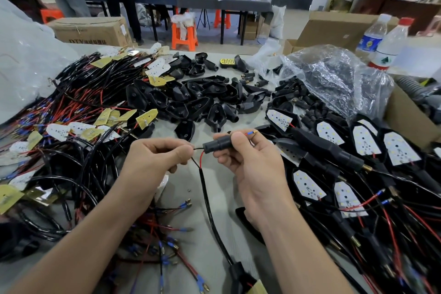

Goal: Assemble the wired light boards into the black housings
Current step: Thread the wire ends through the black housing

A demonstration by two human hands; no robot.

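Wired light boards (59, 130): a large tangled heap on the bench (222, 198) at my left, white faces and yellow backs mixed; none of these sit in housings.
Black housings (191, 105): a loose pile of empty shells at bench centre, beyond my hands.
Finished units (398, 148): rows at my right, white boards seated in black shells.
Progress: I judge the job partly done, with much remaining.
Unit in hand: a black cable (207, 194) whose leads enter a black tubular sleeve (218, 143); a gold bullet terminal (254, 131) shows past the far end.
Left hand (155, 157): fingers curled, thumb and forefinger pinching the leads at the sleeve's mouth.
Right hand (250, 167): fingers wrapped round the sleeve, above the bench.
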